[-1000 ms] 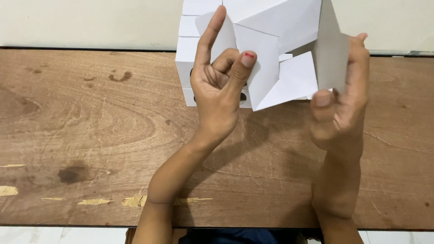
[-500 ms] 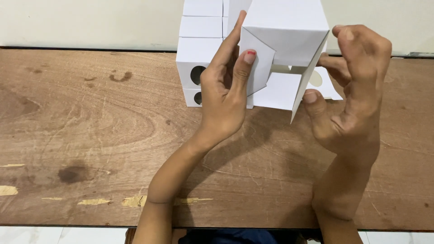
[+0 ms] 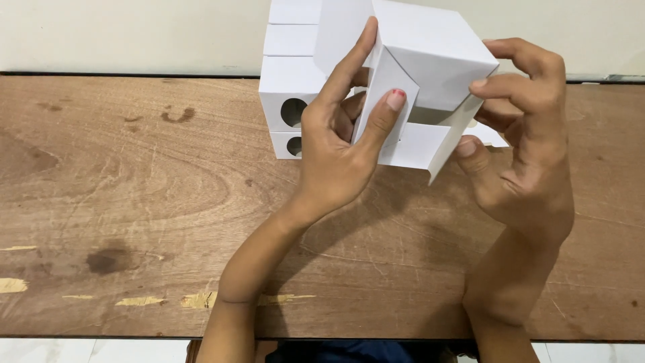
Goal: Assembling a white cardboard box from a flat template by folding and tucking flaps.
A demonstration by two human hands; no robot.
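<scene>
From the head camera, both hands are holding a white cardboard box (image 3: pixel 430 81) in the air above the wooden worktop (image 3: pixel 134 202). The left hand (image 3: pixel 342 148) is pinching a side flap, fingers clamped; the right hand (image 3: pixel 524 168) is gripping the opposite flap. Squaring the flaps evenly would help them seat cleanly. Finished boxes (image 3: pixel 289 101) are sitting stacked behind.

Both forearms are bare, with no sleeves. The left hand (image 3: pixel 336 158) has a red-painted thumbnail. Dark blue clothing (image 3: pixel 356 351) shows at the near edge.

White folded box (image 3: pixel 430 60): matt, smooth card. Brown table (image 3: pixel 134 202): worn wood veneer, grain visible, chipped front edge.
</scene>
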